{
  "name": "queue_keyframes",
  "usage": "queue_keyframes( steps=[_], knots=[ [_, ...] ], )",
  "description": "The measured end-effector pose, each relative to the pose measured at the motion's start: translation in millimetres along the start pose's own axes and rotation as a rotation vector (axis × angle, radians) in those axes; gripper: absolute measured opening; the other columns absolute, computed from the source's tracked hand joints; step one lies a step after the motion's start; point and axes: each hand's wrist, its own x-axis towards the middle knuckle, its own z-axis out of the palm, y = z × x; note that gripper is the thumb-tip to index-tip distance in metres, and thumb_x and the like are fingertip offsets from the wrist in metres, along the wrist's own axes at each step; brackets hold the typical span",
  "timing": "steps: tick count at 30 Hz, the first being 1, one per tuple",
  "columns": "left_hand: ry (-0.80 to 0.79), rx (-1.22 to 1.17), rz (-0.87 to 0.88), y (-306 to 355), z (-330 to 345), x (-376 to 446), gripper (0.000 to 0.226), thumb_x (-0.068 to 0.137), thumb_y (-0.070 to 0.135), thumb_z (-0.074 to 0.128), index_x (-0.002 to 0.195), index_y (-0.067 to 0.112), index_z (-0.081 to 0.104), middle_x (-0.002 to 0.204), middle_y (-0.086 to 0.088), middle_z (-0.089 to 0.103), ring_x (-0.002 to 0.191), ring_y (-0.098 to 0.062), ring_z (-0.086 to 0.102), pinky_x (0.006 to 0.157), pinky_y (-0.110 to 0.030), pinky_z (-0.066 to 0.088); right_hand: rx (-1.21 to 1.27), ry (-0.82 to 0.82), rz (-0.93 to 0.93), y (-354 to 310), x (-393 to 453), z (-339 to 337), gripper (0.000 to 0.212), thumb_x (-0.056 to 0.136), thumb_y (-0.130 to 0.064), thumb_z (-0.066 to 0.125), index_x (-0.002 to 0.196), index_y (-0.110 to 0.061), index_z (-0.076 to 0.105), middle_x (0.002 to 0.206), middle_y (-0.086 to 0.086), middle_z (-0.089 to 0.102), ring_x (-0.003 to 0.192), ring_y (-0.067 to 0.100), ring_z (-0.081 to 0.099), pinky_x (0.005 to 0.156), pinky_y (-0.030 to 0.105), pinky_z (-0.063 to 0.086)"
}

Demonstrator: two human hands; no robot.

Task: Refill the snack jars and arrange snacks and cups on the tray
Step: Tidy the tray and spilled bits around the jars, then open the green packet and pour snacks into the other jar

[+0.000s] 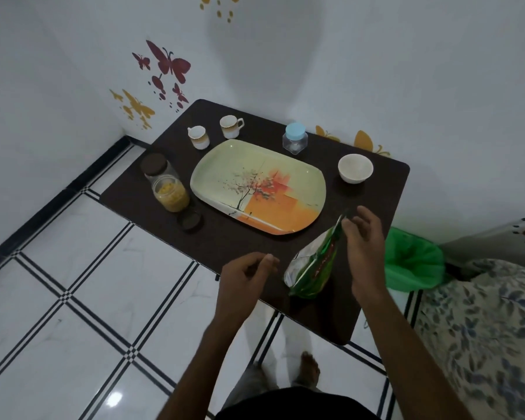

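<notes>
A green snack packet [314, 262] stands tilted on the near right of the dark table [243, 262]. My right hand [365, 247] pinches its top edge. My left hand [244, 277] hovers just left of the packet with fingers loosely curled, holding nothing. A painted tray [212, 174] lies bare in the middle. An open jar of yellow snacks [171, 194] stands left of it, its brown lid [190, 222] beside it. Behind that jar is a jar with a brown lid [155, 167]. Two cups [198, 137] [230, 126] stand behind the tray.
A clear jar with a blue lid [295, 138] and a white bowl [355, 168] sit at the table's far right. A bin lined with a green bag [412, 262] stands right of the table, next to a floral bedcover [482, 328]. The walls close in behind.
</notes>
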Motion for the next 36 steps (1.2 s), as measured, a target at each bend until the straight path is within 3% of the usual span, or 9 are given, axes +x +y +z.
queue_keyframes(
  steps=[6, 10, 15, 17, 21, 24, 27, 32, 36],
  knots=[
    [-0.079, -0.031, 0.008, -12, -7, 34, 0.013, 0.093, 0.010, 0.068, 0.101, 0.018, 0.074, 0.079, 0.006, 0.074, 0.079, -0.012, 0.072, 0.078, -0.037, 0.060, -0.146, 0.074, -0.091, -3, -8, 3, 0.056, 0.090, -0.016, 0.066, 0.139, -0.033, 0.046, 0.142, -0.004, 0.045, 0.128, 0.009, 0.047, 0.107, 0.037, 0.044],
    [-0.130, -0.052, 0.044, -25, -21, 58, 0.015, 0.091, 0.011, 0.069, 0.104, 0.018, 0.074, 0.083, 0.006, 0.075, 0.083, -0.011, 0.072, 0.080, -0.036, 0.059, -0.398, 0.153, -0.438, -23, -28, 21, 0.036, 0.086, -0.017, 0.062, 0.120, -0.027, 0.060, 0.128, -0.007, 0.051, 0.127, 0.009, 0.045, 0.109, 0.040, 0.038],
    [-0.162, -0.059, 0.075, -57, -69, 89, 0.017, 0.091, 0.010, 0.070, 0.107, 0.015, 0.074, 0.095, 0.009, 0.074, 0.091, -0.008, 0.070, 0.083, -0.028, 0.057, -0.538, 0.148, -0.571, -35, -62, 89, 0.020, 0.086, -0.018, 0.061, 0.104, -0.025, 0.067, 0.117, -0.011, 0.058, 0.124, 0.003, 0.043, 0.103, 0.011, 0.026],
    [-0.154, -0.065, 0.069, -75, -100, 104, 0.015, 0.092, 0.011, 0.068, 0.105, 0.016, 0.074, 0.094, 0.008, 0.074, 0.090, -0.009, 0.069, 0.082, -0.029, 0.056, -0.569, 0.086, -0.592, -32, -69, 129, 0.018, 0.086, -0.016, 0.062, 0.102, -0.024, 0.068, 0.112, -0.013, 0.059, 0.119, 0.001, 0.046, 0.101, 0.012, 0.029],
    [-0.138, -0.052, 0.019, -108, -150, 123, 0.014, 0.093, 0.013, 0.067, 0.103, 0.021, 0.074, 0.092, 0.010, 0.074, 0.087, -0.009, 0.070, 0.078, -0.032, 0.057, -0.605, -0.117, -0.491, -18, -70, 190, 0.017, 0.091, -0.013, 0.064, 0.105, -0.023, 0.067, 0.109, -0.014, 0.061, 0.108, 0.002, 0.054, 0.092, 0.017, 0.040],
    [-0.071, -0.040, -0.015, -127, -179, 136, 0.015, 0.094, 0.015, 0.067, 0.105, 0.022, 0.073, 0.094, 0.011, 0.073, 0.090, -0.005, 0.069, 0.079, -0.027, 0.056, -0.626, -0.285, -0.373, 4, -64, 225, 0.020, 0.094, -0.019, 0.063, 0.113, -0.024, 0.065, 0.112, -0.014, 0.060, 0.108, -0.004, 0.052, 0.091, 0.008, 0.036],
    [0.063, -0.019, -0.071, -146, -204, 158, 0.021, 0.091, 0.017, 0.069, 0.112, 0.021, 0.070, 0.099, 0.011, 0.071, 0.093, 0.000, 0.066, 0.079, -0.017, 0.052, -0.659, -0.411, -0.262, 33, -49, 261, 0.026, 0.094, -0.024, 0.063, 0.119, -0.025, 0.063, 0.117, -0.011, 0.060, 0.112, -0.002, 0.052, 0.096, 0.019, 0.042],
    [0.187, 0.028, -0.164, -179, -236, 203, 0.040, 0.088, 0.021, 0.073, 0.125, 0.021, 0.060, 0.113, 0.003, 0.063, 0.100, -0.007, 0.063, 0.080, -0.012, 0.048, -0.707, -0.532, -0.136, 72, -19, 318, 0.045, 0.093, -0.029, 0.064, 0.136, -0.028, 0.050, 0.130, -0.004, 0.053, 0.126, 0.011, 0.048, 0.102, 0.031, 0.043],
    [0.231, 0.107, -0.183, -186, -262, 238, 0.048, 0.085, 0.018, 0.074, 0.129, 0.025, 0.054, 0.119, 0.005, 0.055, 0.106, -0.011, 0.057, 0.089, -0.027, 0.051, -0.705, -0.570, -0.137, 87, 6, 360, 0.068, 0.090, -0.033, 0.068, 0.148, -0.023, 0.035, 0.143, 0.002, 0.043, 0.134, 0.015, 0.039, 0.102, 0.022, 0.033]
  ],
)
